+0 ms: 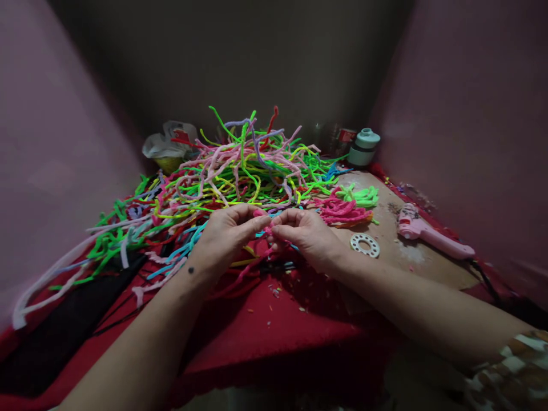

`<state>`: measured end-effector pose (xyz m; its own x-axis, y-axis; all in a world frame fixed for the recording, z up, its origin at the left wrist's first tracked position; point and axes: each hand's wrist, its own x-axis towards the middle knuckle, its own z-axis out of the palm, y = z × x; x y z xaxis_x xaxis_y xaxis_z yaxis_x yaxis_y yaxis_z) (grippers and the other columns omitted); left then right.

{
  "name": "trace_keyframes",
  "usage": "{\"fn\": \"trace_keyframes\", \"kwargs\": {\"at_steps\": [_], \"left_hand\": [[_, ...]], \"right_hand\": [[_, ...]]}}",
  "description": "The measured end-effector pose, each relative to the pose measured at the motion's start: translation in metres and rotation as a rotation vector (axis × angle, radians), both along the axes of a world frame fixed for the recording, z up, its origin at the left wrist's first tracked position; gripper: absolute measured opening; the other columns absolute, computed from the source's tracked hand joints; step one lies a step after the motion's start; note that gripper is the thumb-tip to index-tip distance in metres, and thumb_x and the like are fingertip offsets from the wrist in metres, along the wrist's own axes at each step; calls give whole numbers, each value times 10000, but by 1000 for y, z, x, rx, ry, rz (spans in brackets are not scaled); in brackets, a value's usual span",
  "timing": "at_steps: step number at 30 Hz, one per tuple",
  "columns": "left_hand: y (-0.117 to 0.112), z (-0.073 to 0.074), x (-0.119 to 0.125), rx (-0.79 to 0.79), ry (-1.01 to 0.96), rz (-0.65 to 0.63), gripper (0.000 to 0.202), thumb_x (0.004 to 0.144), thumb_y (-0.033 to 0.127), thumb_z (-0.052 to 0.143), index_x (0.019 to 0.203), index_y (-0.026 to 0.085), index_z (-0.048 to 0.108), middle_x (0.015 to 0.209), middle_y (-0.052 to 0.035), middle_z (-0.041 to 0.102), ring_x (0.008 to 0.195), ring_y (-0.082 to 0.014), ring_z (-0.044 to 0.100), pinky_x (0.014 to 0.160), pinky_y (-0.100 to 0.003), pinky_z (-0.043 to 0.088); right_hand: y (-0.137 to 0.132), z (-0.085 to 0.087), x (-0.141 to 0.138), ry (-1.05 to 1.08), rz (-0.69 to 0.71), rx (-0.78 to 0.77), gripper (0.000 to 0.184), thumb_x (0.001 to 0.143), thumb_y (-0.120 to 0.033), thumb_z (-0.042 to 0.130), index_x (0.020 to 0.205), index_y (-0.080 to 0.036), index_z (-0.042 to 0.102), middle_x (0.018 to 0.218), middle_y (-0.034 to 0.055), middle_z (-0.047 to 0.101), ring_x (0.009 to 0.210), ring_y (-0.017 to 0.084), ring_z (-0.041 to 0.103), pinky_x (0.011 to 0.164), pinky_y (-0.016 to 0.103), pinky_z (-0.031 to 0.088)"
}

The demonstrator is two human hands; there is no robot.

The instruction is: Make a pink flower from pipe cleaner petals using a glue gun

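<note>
Between my fingertips is a pink pipe cleaner (269,230), its tail hanging down toward the red cloth. My left hand (233,228) pinches it with thumb and forefinger. From the other side my right hand (297,228) grips it close by, the two hands almost touching. Just beyond them rises a large tangled heap of pipe cleaners (240,165) in green, pink, yellow, purple and red. To the right of my right hand lies a bundle of dark pink pipe cleaners (342,210), with a light green bundle (359,196) behind it.
On a brown board (428,268) at the right lie a pink glue gun (432,233) and a white ring with holes (365,245). A pale blue bottle (363,147) stands behind. A plastic bag (169,142) is at back left. Scraps dot the red cloth (265,342).
</note>
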<state>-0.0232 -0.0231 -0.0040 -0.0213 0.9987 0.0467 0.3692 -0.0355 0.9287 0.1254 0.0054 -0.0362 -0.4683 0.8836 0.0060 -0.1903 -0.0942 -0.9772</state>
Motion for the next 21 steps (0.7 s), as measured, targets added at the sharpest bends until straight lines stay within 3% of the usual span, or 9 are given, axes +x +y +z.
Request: {"fn": "trace_keyframes", "kwargs": {"at_steps": [5,11,16,18,21], "left_hand": [[-1,1,0,-61,-36,-74,217,670,343,647,700,132,608,578,7,584,505,-91,492,483,-196,393],[-1,-2,7,-137,18,0,157,672,287,605,644,134,583,477,39,527,415,-71,430,410,-179,334],[-1,-10,7,-8,118,-20,154,683,289,578,637,143,595,512,28,548,458,-86,451,448,-194,352],[0,-14,6,41,167,-38,178,703,310,564,634,150,597,503,36,525,460,-84,432,452,-195,338],[-1,-17,5,80,267,-57,215,723,338,553,615,157,591,488,44,485,464,-82,402,452,-195,312]], "right_hand": [[1,-4,-2,-25,-34,21,68,661,-180,603,692,-153,549,536,-34,555,474,93,531,509,242,442],[-2,-3,-4,-130,-71,56,71,621,-102,519,654,-164,510,496,-49,532,449,81,506,488,215,426],[-3,1,-4,-294,-61,97,37,642,-141,507,631,-168,484,510,-26,532,470,93,499,479,214,387],[-3,2,-2,-425,-70,193,39,651,-139,499,628,-167,484,525,-21,521,489,96,484,481,213,357],[-6,5,1,-651,-118,468,71,676,-143,496,612,-167,474,546,-22,487,521,95,438,502,220,306]]}}
